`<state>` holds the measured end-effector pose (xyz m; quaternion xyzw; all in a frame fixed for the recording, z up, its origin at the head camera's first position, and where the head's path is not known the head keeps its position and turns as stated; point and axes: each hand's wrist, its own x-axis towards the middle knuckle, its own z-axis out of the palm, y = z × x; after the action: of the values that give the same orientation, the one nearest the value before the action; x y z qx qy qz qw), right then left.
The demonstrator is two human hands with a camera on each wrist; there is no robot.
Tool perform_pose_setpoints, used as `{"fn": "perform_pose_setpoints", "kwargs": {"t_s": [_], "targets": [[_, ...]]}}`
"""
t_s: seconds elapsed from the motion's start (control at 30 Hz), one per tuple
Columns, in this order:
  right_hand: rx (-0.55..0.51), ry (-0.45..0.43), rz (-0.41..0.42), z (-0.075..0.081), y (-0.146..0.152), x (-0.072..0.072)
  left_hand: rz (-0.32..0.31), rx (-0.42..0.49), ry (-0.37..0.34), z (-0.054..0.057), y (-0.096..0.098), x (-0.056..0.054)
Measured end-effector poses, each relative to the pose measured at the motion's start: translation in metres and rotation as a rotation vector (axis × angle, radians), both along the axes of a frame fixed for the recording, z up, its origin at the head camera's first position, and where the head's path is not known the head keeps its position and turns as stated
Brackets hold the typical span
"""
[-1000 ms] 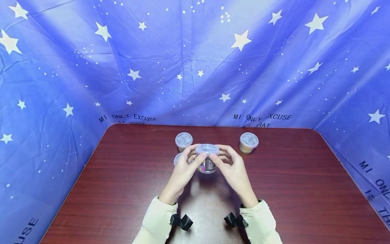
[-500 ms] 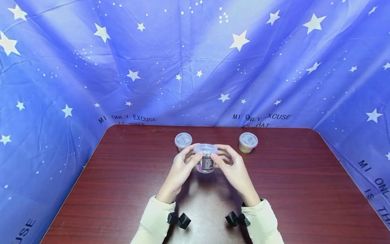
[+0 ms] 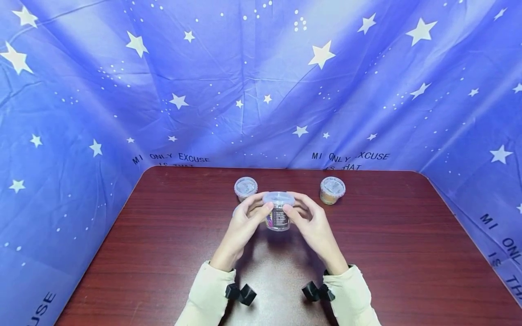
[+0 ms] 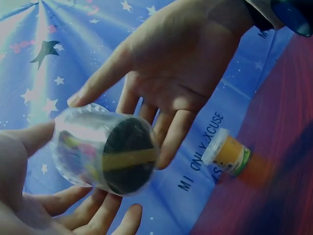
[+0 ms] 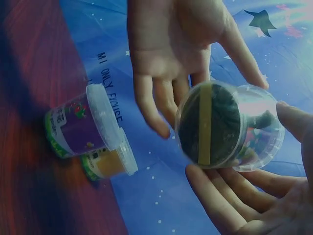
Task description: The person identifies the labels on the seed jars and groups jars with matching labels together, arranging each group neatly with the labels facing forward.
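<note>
A small clear plastic tub [image 3: 280,217] with a pale translucent lid is held upright between both hands, above the table. My left hand [image 3: 241,226] grips its left side and my right hand [image 3: 313,226] its right, thumbs in front and fingers behind. Its side carries a colourful picture and a dark panel of white print. From below, the left wrist view shows the tub's base [image 4: 129,159] as dark with a yellow strip across it. In the right wrist view, the right fingers [image 5: 215,196] lie along the tub's side.
On the reddish-brown table [image 3: 163,253], one lidded tub [image 3: 246,186] stands at the back, left of centre, and another [image 3: 332,192] back right. A purple-labelled tub [image 5: 83,117] and an orange-labelled tub [image 5: 107,159] stand close together. Starry blue cloth [image 3: 261,90] hangs around the table.
The held tub has shifted slightly left, then back right, and more of its printed panel faces me. My left hand now covers most of the nearer left tub.
</note>
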<state>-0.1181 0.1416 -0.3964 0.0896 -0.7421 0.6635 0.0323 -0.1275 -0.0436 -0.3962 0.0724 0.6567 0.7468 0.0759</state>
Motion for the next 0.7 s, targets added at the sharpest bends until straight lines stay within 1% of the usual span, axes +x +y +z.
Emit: {"fn": "perform_pose_setpoints", "kwargs": {"t_s": [0.1, 0.17, 0.27, 0.33, 0.5, 0.7], "targets": [[0.016, 0.012, -0.044, -0.0018, -0.0013, -0.0009, 0.030, -0.015, 0.009, 0.0010, 0.0009, 0.0011], [0.037, 0.022, -0.063, -0.0027, -0.0025, -0.0012, 0.048, -0.049, 0.028, 0.0016, 0.0017, 0.0020], [0.055, 0.031, -0.070, -0.0030, -0.0045, -0.0010, 0.069, -0.099, 0.049, 0.0018, 0.0028, 0.0030], [0.061, 0.029, -0.072, -0.0026, -0.0055, -0.0005, 0.076, -0.116, 0.055, 0.0014, 0.0030, 0.0029], [0.055, 0.026, -0.060, -0.0016, -0.0058, 0.0002, 0.055, -0.103, 0.061, -0.0018, 0.0010, 0.0002], [-0.040, -0.015, 0.024, -0.0019, -0.0021, -0.0006, 0.017, -0.041, 0.016, -0.0026, -0.0023, -0.0022]]}}
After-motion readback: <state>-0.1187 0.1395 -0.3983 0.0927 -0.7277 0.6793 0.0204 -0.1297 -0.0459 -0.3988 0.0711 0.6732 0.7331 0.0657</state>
